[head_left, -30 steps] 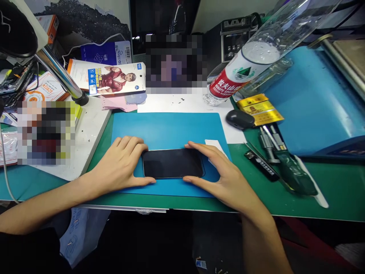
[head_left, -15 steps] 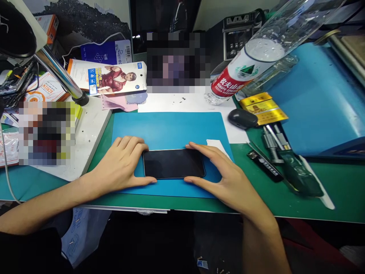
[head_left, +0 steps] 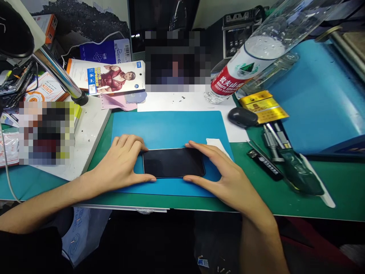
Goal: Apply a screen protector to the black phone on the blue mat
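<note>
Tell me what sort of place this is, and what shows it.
Probably a phone-repair workbench: a phone lies on a blue mat, tools lie to its right, and a box marked SCREEN sits at left.

The bottle runs out past the top edge.

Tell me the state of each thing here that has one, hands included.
phone, lying flat, face dark
left hand, thumb and fingers spread about the phone's left end; grip unclear
right hand, thumb and fingers spread about its right end; grip unclear
blue mat, spread flat under the phone
bottle, standing, top out of frame
screen at the back, dark
</note>
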Demonstrator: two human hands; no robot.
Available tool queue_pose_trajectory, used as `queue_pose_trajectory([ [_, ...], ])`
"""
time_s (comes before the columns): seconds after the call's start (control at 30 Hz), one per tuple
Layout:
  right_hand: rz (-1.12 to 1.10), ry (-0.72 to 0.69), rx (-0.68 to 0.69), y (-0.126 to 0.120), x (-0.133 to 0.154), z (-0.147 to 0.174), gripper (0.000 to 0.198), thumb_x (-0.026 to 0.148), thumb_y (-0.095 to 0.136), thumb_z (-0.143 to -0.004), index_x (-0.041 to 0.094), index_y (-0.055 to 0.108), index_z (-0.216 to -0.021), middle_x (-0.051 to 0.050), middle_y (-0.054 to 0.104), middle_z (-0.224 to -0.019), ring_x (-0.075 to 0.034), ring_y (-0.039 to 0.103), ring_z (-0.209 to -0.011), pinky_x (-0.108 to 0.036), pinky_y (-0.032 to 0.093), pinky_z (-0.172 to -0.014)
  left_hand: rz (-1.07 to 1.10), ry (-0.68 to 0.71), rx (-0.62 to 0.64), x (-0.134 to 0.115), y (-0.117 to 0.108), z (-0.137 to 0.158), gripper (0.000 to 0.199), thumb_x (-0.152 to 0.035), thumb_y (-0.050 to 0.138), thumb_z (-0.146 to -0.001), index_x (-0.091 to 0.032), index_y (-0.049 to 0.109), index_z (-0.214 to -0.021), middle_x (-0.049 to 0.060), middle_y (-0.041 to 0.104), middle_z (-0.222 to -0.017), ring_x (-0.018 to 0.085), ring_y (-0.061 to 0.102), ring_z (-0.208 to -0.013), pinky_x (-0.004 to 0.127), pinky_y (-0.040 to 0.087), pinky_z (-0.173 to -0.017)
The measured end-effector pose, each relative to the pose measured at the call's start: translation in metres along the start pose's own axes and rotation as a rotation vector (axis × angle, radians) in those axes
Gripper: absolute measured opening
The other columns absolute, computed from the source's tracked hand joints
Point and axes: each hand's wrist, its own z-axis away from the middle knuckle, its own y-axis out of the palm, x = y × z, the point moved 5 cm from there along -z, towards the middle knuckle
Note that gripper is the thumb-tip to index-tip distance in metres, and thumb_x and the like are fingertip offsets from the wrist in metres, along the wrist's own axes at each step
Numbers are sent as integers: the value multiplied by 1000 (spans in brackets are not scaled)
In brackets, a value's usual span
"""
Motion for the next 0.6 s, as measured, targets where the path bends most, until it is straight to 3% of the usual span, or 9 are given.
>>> queue_pose_trajectory([
  [0.6, -18, 11, -4, -2, 2, 0, 76, 52, 77, -95, 39, 45, -163, -5, 65, -154, -31, 62, -143, -53, 52, -122, -44, 38, -44, -1, 1, 1, 71, -79, 72, -88, -18, 58, -120, 16, 66, -128, 36, 60, -118, 51, 47, -97],
])
